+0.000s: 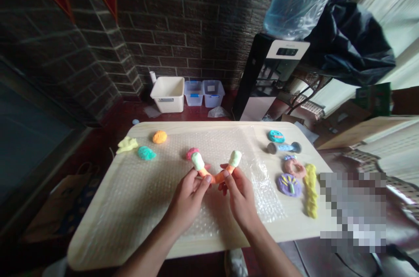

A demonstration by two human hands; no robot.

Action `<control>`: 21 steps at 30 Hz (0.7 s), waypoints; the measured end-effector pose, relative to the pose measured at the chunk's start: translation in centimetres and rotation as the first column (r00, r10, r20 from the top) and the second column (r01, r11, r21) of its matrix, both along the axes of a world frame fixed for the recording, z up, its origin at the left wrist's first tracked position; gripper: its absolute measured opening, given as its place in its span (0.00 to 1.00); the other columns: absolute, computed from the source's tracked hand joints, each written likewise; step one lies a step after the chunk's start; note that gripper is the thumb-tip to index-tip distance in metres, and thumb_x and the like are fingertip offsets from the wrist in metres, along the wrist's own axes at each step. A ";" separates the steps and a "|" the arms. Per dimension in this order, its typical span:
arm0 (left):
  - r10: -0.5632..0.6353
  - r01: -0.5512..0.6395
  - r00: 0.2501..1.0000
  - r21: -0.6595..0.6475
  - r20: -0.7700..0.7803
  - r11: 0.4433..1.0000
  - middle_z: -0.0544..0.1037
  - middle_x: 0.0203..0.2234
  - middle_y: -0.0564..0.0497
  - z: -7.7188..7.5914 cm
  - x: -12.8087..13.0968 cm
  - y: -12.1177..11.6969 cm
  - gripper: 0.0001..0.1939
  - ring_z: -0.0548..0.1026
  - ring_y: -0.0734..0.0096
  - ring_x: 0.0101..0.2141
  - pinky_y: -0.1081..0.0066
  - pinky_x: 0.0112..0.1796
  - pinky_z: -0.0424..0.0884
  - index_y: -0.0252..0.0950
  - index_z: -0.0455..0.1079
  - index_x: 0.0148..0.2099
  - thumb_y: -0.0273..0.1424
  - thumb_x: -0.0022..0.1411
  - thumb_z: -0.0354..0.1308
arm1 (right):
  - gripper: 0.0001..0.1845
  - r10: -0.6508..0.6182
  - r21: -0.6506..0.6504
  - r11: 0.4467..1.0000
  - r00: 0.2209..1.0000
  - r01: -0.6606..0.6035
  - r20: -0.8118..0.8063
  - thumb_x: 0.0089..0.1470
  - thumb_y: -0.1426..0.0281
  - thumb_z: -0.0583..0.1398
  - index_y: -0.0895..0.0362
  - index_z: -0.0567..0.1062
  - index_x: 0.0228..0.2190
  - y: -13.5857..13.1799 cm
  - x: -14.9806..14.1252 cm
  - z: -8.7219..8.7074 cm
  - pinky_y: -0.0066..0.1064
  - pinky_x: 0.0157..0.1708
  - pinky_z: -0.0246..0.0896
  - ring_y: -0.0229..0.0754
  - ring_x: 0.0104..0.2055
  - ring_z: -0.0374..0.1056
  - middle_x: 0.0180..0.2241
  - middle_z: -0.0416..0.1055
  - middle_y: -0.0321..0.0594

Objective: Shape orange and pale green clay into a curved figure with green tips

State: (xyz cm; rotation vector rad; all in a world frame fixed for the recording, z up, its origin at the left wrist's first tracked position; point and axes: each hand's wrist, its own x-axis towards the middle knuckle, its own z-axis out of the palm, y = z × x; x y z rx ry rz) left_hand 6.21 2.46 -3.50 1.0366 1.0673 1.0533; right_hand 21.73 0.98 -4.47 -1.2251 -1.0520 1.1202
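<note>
Between my hands is a curved, U-shaped piece of orange modelling clay (216, 178) with a pale mint-white lump on each upturned end. My left hand (190, 192) pinches its left side between thumb and fingers. On the right side, my right hand (240, 192) grips it the same way. The piece is held up over a sheet of bubble wrap (147, 194) that covers much of the table. A red-pink clay lump (191, 153) lies just behind the left pale end, partly hidden by it.
At the table's left lie an orange lump (159, 137), a teal lump (146, 153) and a pale yellow piece (127, 145). Along the right are a teal disc (276, 136), a dumbbell shape (284, 148), a pink ring (294, 167), a purple disc (289, 185) and a yellow strip (310, 190).
</note>
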 end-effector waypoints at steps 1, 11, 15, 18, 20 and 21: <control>-0.010 0.010 1.000 -0.002 -0.006 1.000 0.83 0.45 0.42 -0.1 -0.2 0.0 0.24 0.81 0.55 0.46 0.64 0.48 0.74 0.36 0.75 0.56 0.45 0.66 0.66 | 0.22 0.016 -0.002 1.000 1.000 -0.016 -0.005 0.66 0.51 0.61 0.57 0.78 0.49 0.1 -0.1 0.0 0.31 0.29 0.63 0.40 0.29 0.67 0.30 0.73 0.37; 0.145 -0.109 0.964 -0.166 0.223 0.980 0.78 0.32 0.51 2.1 -1.6 0.6 0.19 0.72 0.74 0.30 0.73 0.33 0.69 0.34 0.80 0.42 0.45 0.60 0.71 | 0.26 0.129 -0.044 0.990 0.982 -0.137 -0.141 0.66 0.49 0.61 0.59 0.81 0.30 0.9 -1.0 -0.1 0.32 0.28 0.62 0.40 0.25 0.67 0.24 0.74 0.40; 0.220 -0.163 0.933 -0.210 0.285 0.964 0.76 0.34 0.52 2.3 -2.0 0.7 0.18 0.71 0.76 0.30 0.73 0.32 0.68 0.35 0.80 0.42 0.44 0.59 0.73 | 0.27 0.138 -0.069 0.987 0.982 -0.147 -0.132 0.62 0.47 0.63 0.58 0.83 0.33 0.8 -1.3 0.2 0.32 0.26 0.62 0.41 0.25 0.69 0.26 0.78 0.43; 0.215 -0.154 0.936 -0.224 0.279 0.962 0.78 0.35 0.51 2.2 -2.0 0.5 0.17 0.72 0.75 0.30 0.73 0.33 0.69 0.35 0.80 0.41 0.44 0.58 0.73 | 0.23 0.177 -0.037 0.982 0.973 -0.184 -0.152 0.61 0.50 0.65 0.58 0.82 0.34 0.7 -1.7 0.6 0.30 0.26 0.62 0.39 0.24 0.68 0.26 0.78 0.41; 0.205 -0.146 0.939 -0.221 0.276 0.964 0.79 0.35 0.51 2.2 -1.8 0.3 0.17 0.72 0.75 0.31 0.73 0.34 0.69 0.35 0.79 0.40 0.43 0.59 0.73 | 0.19 0.200 -0.002 0.979 0.967 -0.203 -0.159 0.59 0.53 0.69 0.57 0.82 0.33 0.7 -2.0 1.0 0.29 0.26 0.61 0.37 0.24 0.67 0.26 0.77 0.39; 0.201 -0.143 0.941 -0.218 0.273 0.965 0.79 0.35 0.51 2.2 -1.8 0.1 0.17 0.72 0.74 0.31 0.73 0.34 0.69 0.35 0.79 0.40 0.43 0.59 0.73 | 0.18 0.210 0.015 0.977 0.965 -0.211 -0.159 0.57 0.54 0.71 0.57 0.82 0.34 0.6 -2.1 1.2 0.28 0.26 0.60 0.37 0.24 0.67 0.25 0.76 0.38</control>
